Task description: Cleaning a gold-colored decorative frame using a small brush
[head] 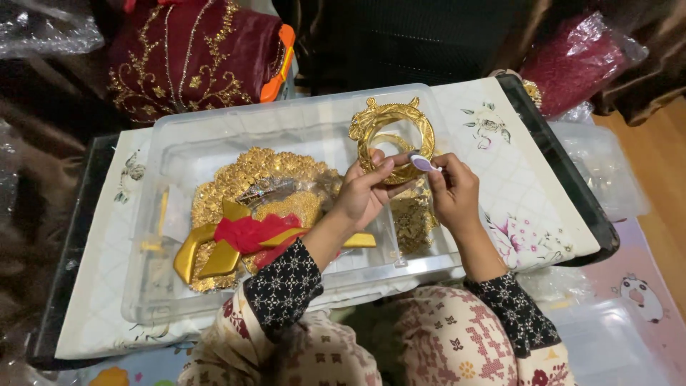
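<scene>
While gold ornaments and a red cloth are lying left of the grip in a clear plastic bin, the left hand is closing on a gold ring-shaped frame, and just right of it the right hand is pinching a small pale piece against the frame.

A single head-worn camera looks steeply down from above the person's lap onto a clear plastic tray, close enough that the tray fills the middle of the frame. Beyond the tray lies dark fabric; right of it, wooden floor.
</scene>
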